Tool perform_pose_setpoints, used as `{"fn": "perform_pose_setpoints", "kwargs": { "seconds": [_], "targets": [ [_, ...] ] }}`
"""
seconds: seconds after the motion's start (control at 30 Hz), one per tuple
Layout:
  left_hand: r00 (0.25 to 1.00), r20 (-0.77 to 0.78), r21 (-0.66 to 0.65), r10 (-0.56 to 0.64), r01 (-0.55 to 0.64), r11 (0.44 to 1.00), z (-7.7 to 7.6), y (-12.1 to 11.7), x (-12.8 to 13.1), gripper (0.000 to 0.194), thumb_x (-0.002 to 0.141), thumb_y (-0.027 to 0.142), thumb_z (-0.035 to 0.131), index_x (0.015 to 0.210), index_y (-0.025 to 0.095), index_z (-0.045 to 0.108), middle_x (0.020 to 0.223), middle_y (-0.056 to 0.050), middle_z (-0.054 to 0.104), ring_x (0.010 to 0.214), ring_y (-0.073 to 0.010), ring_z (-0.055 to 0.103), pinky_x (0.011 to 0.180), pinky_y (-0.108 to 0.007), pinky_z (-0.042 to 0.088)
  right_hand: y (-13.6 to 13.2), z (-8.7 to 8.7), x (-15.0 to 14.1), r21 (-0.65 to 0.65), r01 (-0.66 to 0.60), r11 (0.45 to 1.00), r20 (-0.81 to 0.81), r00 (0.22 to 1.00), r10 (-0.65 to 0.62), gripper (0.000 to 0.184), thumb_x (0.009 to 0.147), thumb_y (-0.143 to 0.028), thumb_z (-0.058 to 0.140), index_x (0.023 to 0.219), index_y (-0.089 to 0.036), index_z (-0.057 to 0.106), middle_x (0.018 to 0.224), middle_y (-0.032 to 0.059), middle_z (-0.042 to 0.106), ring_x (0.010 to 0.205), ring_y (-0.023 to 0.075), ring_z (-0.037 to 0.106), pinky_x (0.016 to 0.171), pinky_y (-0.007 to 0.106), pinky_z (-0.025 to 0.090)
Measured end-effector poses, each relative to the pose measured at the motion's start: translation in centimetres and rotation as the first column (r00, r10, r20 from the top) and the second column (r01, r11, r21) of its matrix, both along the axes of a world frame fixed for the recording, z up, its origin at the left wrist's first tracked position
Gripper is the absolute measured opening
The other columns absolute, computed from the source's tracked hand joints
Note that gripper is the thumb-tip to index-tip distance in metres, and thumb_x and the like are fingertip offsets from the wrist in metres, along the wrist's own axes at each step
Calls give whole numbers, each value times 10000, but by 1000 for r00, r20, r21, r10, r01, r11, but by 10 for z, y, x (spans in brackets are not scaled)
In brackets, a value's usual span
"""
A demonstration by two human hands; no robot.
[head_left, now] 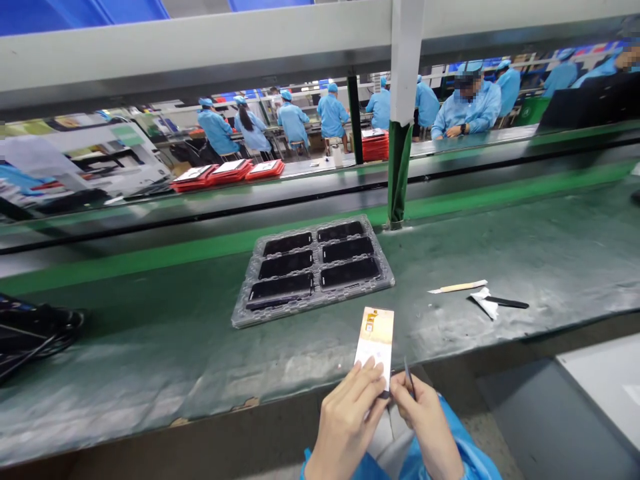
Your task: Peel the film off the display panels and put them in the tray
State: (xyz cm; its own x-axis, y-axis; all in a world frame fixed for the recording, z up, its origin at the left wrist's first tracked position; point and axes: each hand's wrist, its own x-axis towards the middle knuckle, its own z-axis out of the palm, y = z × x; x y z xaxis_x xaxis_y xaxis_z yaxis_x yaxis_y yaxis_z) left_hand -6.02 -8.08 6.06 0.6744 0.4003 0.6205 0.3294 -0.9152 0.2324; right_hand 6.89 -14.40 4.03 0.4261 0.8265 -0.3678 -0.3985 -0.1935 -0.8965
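Observation:
Over the bench's front edge, my left hand [351,405] is closed on a phone display panel [376,337]. Its pale back faces up, with a gold flex cable and a small square code near the far end. My right hand [417,408] is pinched at the panel's near right corner. A thin dark tool [409,379], which looks like tweezers, sticks up from its fingers. Beyond my hands, a clear plastic tray [320,303] holds several black phone screens [350,273]. The panel's near end is hidden under my fingers.
A craft knife [457,287] with a pale handle lies to the right, beside black tweezers [507,303] on a white wipe [485,304]. A post [400,167] stands behind the tray. Dark cables [43,333] sit at the left. Red trays [230,172] and co-workers in blue are across the line.

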Motion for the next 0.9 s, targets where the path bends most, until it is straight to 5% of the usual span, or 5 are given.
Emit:
{"fn": "perform_pose_setpoints", "kwargs": {
  "seconds": [0.43, 0.9],
  "targets": [
    [1000, -7, 4, 4, -4, 1000, -1, 2, 0, 154, 994, 168, 486, 995, 169, 641, 1081, -75, 767, 1108, -202, 705, 1016, -322, 546, 1, 2, 0, 1, -2, 1000, 13, 1000, 2, 657, 481, -815, 748, 575, -190, 571, 474, -89, 337, 473, 81, 262, 416, 227, 170],
    [998, 56, 25, -3, 2, 1000, -4, 4, 2, 142, 960, 125, 493, 980, 165, 628, 1065, -61, 772, 1092, -191, 712, 1012, -301, 544, -2, -31, 0, 12, 11, 1000, -10, 1000, -11, 589, 551, -740, 775, 623, -172, 641, 490, -84, 338, 458, 75, 228, 407, 230, 220]
  ]
}}
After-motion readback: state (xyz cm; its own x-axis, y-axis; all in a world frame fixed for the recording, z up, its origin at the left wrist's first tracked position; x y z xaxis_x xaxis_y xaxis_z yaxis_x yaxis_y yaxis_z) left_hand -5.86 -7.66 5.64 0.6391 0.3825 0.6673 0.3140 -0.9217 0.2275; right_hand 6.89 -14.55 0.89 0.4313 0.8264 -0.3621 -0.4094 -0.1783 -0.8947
